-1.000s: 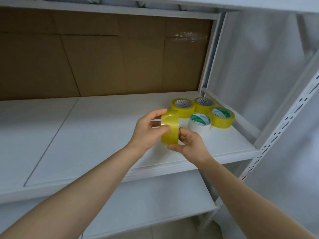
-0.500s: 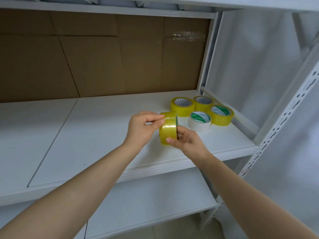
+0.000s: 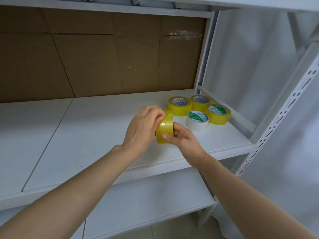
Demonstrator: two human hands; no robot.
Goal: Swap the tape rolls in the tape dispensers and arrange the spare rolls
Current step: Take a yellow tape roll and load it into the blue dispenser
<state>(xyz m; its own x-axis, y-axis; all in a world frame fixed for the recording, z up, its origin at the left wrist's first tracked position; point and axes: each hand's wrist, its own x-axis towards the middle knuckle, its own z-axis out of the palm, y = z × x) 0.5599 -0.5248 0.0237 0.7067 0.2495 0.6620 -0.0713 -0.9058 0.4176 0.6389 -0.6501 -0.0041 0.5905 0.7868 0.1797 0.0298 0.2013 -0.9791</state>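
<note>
Gripping one yellow tape roll on edge above the white shelf, the left hand curls over its top while the right hand pinches its lower side. At two o'clock, four spare rolls lie flat, clustered touching.

A glossy, translucent yellow tape roll catches the light above a smooth, matt white shelf. Behind it stands a panel of dull brown cardboard, patched with a shiny strip of clear tape. The perforated upright looks like white-painted metal.
</note>
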